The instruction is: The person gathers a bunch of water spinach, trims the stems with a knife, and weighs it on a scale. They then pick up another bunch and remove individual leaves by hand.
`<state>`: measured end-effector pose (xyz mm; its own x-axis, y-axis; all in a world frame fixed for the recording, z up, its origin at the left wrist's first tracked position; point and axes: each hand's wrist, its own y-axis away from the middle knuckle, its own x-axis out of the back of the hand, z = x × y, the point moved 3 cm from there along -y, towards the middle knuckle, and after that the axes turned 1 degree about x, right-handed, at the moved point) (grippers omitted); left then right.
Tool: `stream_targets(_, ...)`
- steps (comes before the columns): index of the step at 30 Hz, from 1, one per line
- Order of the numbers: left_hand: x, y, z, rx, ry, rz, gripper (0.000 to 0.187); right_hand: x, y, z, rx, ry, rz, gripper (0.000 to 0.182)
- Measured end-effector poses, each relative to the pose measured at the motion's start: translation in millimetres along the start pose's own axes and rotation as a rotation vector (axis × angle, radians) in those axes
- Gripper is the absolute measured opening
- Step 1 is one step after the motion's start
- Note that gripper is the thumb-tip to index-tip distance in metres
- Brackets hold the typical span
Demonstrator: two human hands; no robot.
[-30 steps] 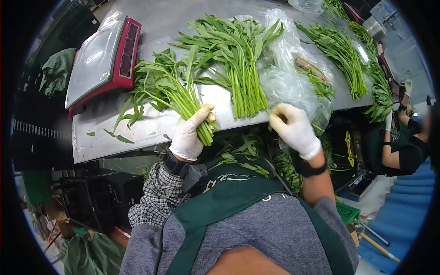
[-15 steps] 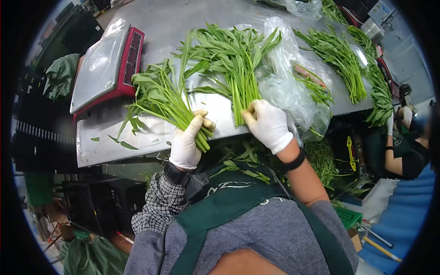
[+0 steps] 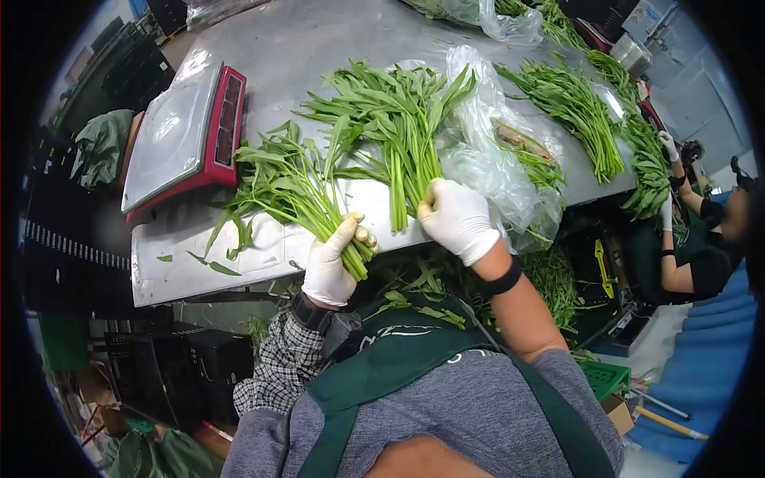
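My left hand (image 3: 330,269), in a white glove, is wrapped round the stem ends of a bunch of leafy greens (image 3: 307,199), whose leaves fan out up and left over the table. My right hand (image 3: 458,217), also gloved, pinches stems at the lower right of a second bunch (image 3: 390,119) lying on the metal table. Some stems of that bunch stand apart to the left of my right fingers. Crumpled clear plastic bags (image 3: 498,171) lie just right of this bunch.
A red scale (image 3: 179,131) stands on the metal table (image 3: 279,44) at the left. More greens (image 3: 578,111) lie to the right. Loose leaves (image 3: 213,264) are near the front edge. Another person (image 3: 689,255) is at the far right, beside a green crate (image 3: 604,376).
My right fingers have drawn part of the second bunch's stems apart from the rest. My left hand still grips its bunch, slightly lower in view. The person at the right has raised a gloved hand.
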<state>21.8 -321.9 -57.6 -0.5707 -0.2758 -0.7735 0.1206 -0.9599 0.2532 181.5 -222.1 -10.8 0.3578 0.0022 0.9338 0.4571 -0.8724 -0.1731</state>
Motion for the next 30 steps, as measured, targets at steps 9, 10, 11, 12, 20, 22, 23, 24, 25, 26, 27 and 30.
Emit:
stream_targets(9,1,2,-3,-0.009,0.000,-0.057,0.024,33,19,-26,-0.016,-1.146,0.067,0.006)
stream_targets(10,0,3,-4,0.004,0.002,-0.064,0.024,21,23,-34,0.070,-0.967,0.047,0.006)
stream_targets(11,-2,5,-2,0.034,-0.028,-0.085,0.023,11,28,-43,0.100,-0.897,0.009,0.007)
stream_targets(12,2,3,-6,0.076,-0.026,-0.094,0.026,3,32,-49,0.135,-0.827,-0.025,0.008)
stream_targets(20,2,6,-8,0.066,0.014,-0.065,0.024,11,38,-47,0.221,-0.733,-0.048,0.011)
stream_targets(22,4,5,-6,0.114,0.010,-0.098,0.025,14,32,-27,0.141,-0.569,0.089,0.011)
stream_targets(23,4,6,-6,0.133,0.024,-0.067,0.028,13,29,-19,0.113,-0.558,0.122,0.011)
stream_targets(24,6,5,-7,0.138,0.025,-0.071,0.028,15,28,-14,0.089,-0.496,0.112,0.012)
stream_targets(25,8,5,-8,0.160,0.058,-0.079,0.030,15,27,-13,0.113,-0.465,0.126,0.012)
stream_targets(26,7,4,-8,0.181,0.089,-0.087,0.033,15,27,-12,0.137,-0.435,0.141,0.012)
stream_targets(27,7,4,-8,0.207,0.102,-0.071,0.035,13,26,-11,0.133,-0.436,0.143,0.012)
stream_targets(30,6,5,-4,0.223,0.126,-0.134,0.037,8,24,-7,0.131,-0.339,0.149,0.012)
